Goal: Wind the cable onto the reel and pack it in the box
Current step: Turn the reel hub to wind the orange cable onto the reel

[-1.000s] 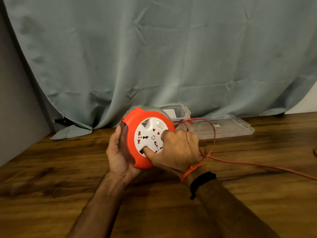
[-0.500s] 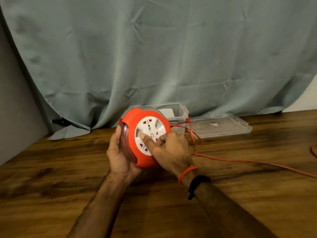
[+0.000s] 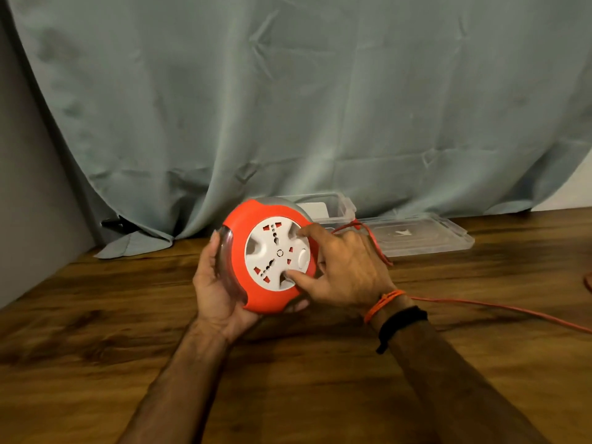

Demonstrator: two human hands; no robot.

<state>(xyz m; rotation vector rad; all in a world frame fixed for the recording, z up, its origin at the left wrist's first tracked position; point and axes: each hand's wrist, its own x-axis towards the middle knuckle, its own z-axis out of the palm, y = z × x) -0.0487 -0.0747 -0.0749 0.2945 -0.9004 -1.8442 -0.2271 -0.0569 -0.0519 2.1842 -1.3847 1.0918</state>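
Wooden boards with a dark grain make up the table (image 3: pixel 112 363), and a grey-green curtain (image 3: pixel 288 107) hangs behind it, its hem bunched on the wood at the far left. Against the foot of the curtain stands a clear plastic box (image 3: pixel 339 208), with its flat clear lid (image 3: pixel 423 235) lying just to its right.

Near the middle of the table, in front of the box, a person holds a round orange reel (image 3: pixel 238 254) up off the wood, its white socket face (image 3: pixel 275 254) turned toward the camera. The left hand (image 3: pixel 217 283) cups the reel from the left and from below, its fingers curled round the clear back rim and its palm under the orange shell. The right hand (image 3: pixel 346 270) comes in from the right: its thumb and forefinger are curled onto the white face, one tip in a recess near the bottom and the other at a recess near the top. So the reel sits between the two hands, left of the right palm and right of the left palm.

An orange cable (image 3: pixel 499 309) leaves the reel behind the right hand, loops past the knuckles, and runs along the table toward the right edge. The right wrist wears an orange thread and a black band (image 3: pixel 400 322).
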